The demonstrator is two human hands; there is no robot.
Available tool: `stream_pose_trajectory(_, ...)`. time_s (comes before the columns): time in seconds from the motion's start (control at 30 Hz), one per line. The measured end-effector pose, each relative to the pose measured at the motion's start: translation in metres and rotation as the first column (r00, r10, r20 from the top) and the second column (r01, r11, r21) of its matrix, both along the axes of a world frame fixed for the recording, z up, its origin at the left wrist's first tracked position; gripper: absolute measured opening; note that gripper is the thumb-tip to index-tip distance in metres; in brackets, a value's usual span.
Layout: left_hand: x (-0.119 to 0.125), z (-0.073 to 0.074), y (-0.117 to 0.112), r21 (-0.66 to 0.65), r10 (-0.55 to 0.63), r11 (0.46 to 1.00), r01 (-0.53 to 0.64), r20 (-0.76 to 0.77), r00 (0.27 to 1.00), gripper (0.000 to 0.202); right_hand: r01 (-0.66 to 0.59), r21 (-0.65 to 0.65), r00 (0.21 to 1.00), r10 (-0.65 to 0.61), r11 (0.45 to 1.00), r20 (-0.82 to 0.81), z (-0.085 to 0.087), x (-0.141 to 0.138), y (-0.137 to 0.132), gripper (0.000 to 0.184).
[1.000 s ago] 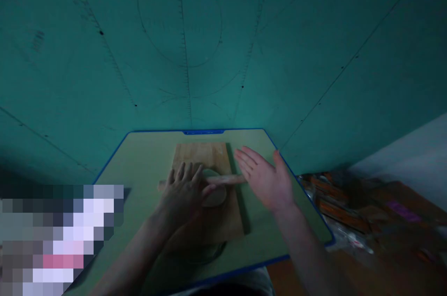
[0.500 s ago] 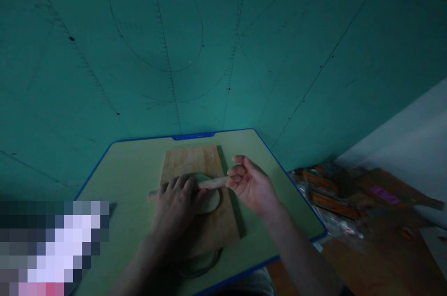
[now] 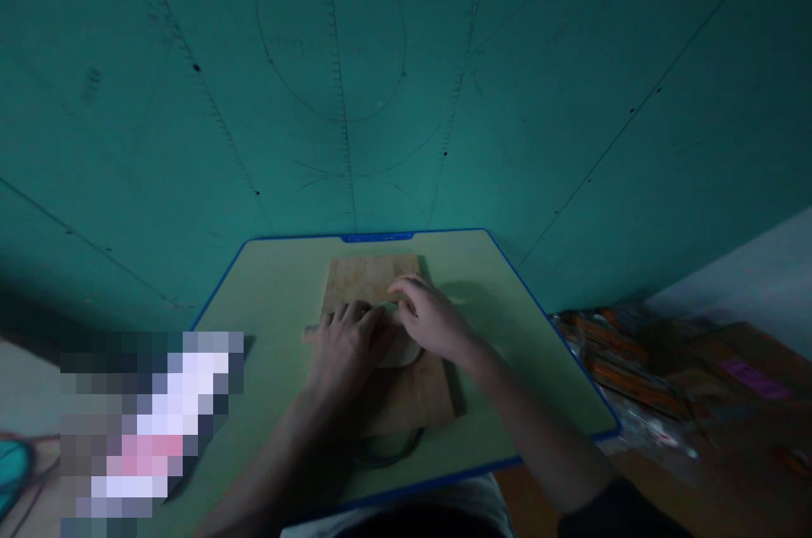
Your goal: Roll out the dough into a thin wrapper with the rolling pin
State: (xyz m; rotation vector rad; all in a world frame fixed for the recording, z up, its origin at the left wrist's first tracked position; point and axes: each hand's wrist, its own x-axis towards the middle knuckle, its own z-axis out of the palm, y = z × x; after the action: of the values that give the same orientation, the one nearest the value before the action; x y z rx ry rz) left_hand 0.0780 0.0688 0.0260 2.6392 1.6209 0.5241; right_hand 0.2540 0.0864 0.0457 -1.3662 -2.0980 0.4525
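Note:
A round, flat piece of pale dough [image 3: 401, 354] lies on a wooden cutting board [image 3: 374, 269]. Across the dough rests a thin wooden rolling pin [image 3: 310, 335]; its left end sticks out past the board's left edge. My left hand [image 3: 348, 345] lies over the left part of the pin, fingers bent around it. At the pin's right part is my right hand [image 3: 434, 320], curled over it with the fingers pointing left. The right hand hides the pin's right end and some of the dough.
The board sits on a pale table [image 3: 272, 301] with a blue rim, against a green wall [image 3: 406, 174] marked with lines. A dark loop [image 3: 393, 458] lies at the board's near edge. Plastic-wrapped packages [image 3: 640, 381] and cardboard are at the right. A blurred-out object [image 3: 171, 403] is at left.
My right hand has turned from palm-up beside the pin's right end to palm-down over it. My left hand stays on the pin. The view has shifted left.

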Motion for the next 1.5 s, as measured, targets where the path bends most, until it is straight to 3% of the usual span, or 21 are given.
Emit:
stream_pose_trajectory(0.17,-0.007,0.015,0.004,-0.047,-0.035,0.998,0.036,0.014,0.999,0.023,0.05,-0.042,0.983,-0.041,0.998,0.176,-0.006,-0.005,0.007,0.026)
stream_pose_trajectory(0.37,-0.015,0.04,0.026,-0.186,0.102,0.977,-0.102,-0.007,0.995,0.027,0.067,0.032,0.996,-0.069,0.997,0.056,-0.019,0.003,0.007,0.016)
stream_pose_trajectory(0.5,-0.018,0.035,0.035,-0.173,0.157,0.97,-0.169,-0.08,0.984,0.024,0.054,0.065,0.998,-0.053,0.996,-0.023,-0.022,0.007,0.009,0.017)
stream_pose_trajectory(0.63,-0.02,0.024,0.03,-0.132,0.228,0.965,-0.228,-0.013,0.974,0.021,0.054,0.085,0.995,-0.046,0.995,-0.088,-0.02,0.008,0.006,0.017)
stream_pose_trajectory(0.77,-0.023,0.019,0.025,-0.16,0.224,0.964,-0.211,0.067,0.972,0.018,0.037,0.102,0.978,-0.015,0.994,-0.206,-0.015,0.007,0.002,0.013)
stream_pose_trajectory(0.83,-0.024,0.018,0.023,-0.141,0.203,0.973,-0.181,0.16,0.966,0.016,0.011,0.085,0.938,0.019,0.996,-0.347,-0.012,0.007,0.0,0.01)
stream_pose_trajectory(0.93,-0.023,0.018,0.019,-0.055,0.114,0.993,-0.101,0.322,0.94,0.012,-0.077,-0.011,0.817,0.057,0.997,-0.574,-0.009,0.007,-0.002,0.011)
stream_pose_trajectory(1.07,-0.019,0.02,0.01,0.021,-0.041,0.999,0.035,0.445,0.894,0.014,-0.209,-0.114,0.685,0.062,0.971,-0.726,-0.005,0.008,-0.006,0.019)
stream_pose_trajectory(1.3,-0.016,0.021,0.006,0.047,-0.092,0.996,0.079,0.456,0.885,0.014,-0.355,-0.132,0.515,0.076,0.925,-0.854,-0.008,0.009,-0.008,0.02)
stream_pose_trajectory(1.43,-0.018,0.019,0.01,0.032,-0.088,0.996,0.082,0.406,0.91,0.016,-0.397,-0.151,0.488,0.068,0.905,-0.87,-0.006,0.01,-0.007,0.021)
stream_pose_trajectory(1.5,-0.018,0.017,0.013,-0.025,-0.059,0.997,0.073,0.359,0.931,0.017,-0.394,-0.166,0.513,0.067,0.904,-0.856,-0.003,0.012,-0.008,0.021)
